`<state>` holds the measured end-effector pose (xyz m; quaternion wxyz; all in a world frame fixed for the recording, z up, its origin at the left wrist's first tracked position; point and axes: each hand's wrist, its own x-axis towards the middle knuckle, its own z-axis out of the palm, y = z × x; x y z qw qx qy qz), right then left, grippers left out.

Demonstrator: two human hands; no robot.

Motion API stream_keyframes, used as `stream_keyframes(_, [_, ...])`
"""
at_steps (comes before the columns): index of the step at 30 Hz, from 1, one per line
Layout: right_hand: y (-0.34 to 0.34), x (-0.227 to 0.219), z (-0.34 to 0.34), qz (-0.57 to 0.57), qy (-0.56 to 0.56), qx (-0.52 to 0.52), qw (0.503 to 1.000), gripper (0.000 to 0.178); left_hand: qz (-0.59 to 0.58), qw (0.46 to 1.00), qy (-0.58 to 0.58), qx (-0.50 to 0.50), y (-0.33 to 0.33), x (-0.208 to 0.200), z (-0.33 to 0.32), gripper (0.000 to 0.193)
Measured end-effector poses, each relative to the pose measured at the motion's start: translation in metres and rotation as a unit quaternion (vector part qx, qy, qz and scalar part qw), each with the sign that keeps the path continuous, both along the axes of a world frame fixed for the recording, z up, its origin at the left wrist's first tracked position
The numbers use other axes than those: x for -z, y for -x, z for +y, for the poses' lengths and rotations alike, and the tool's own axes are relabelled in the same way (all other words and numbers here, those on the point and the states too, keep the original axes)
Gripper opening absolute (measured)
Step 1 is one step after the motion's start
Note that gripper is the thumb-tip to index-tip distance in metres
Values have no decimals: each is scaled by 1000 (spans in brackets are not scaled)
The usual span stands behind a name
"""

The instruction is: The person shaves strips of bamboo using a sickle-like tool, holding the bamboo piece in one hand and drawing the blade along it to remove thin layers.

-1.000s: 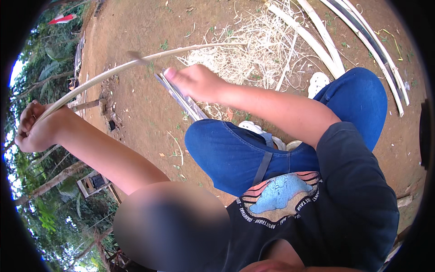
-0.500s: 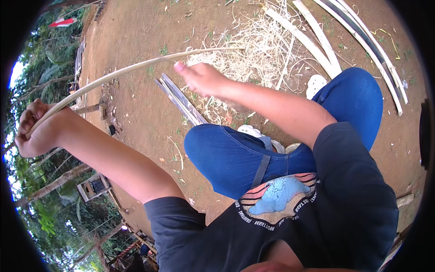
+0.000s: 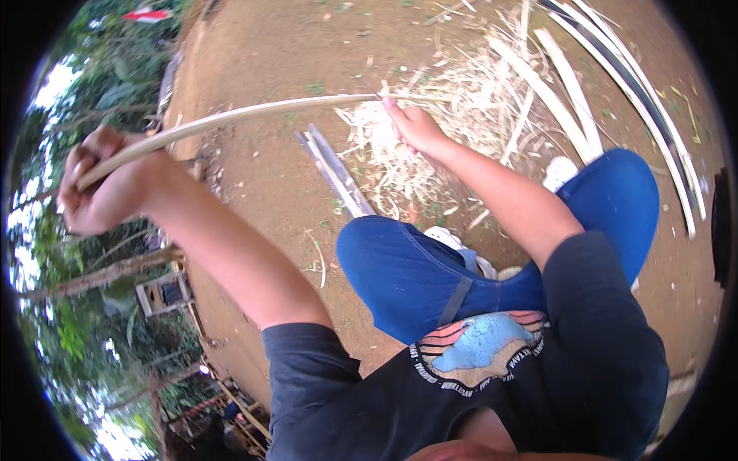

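Note:
A long, pale bamboo strip arches across the upper left, raised above the ground. My left hand is closed round its thick left end. My right hand has its fingers curled and its thumb up against the strip, near the thin far end. Whatever lies within those right fingers is hidden; a small dark line shows by the thumb tip. Beyond and under my right hand spreads a heap of pale shavings.
Several strips lie on the dirt by my left knee. Split bamboo lengths lie past my right knee, and longer ones at the far right. Trees and a small wooden frame stand at left.
In the picture, my right hand has shifted right along the strip, toward its thin end. My left hand, still gripping, appears higher and farther right; the whole view has shifted as well.

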<state>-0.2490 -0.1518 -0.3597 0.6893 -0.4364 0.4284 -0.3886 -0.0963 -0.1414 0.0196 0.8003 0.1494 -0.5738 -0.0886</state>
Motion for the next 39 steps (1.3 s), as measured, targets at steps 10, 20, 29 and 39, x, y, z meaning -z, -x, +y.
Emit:
stream_keyframes(10, [-24,-81,32,-111,117,-52,986,71,-31,996,81,19,10,10,-8,53])
stream_keyframes(20, [20,39,13,-70,-114,67,989,70,-71,994,75,40,9,12,34,47])
stream_keyframes(29, [9,-73,-1,-225,-3,153,962,47,-46,990,114,64,29,54,151,40])
stream_keyframes(39, [100,-165,-46,-151,207,127,958,34,-126,945,-274,-125,-40,264,232,32])
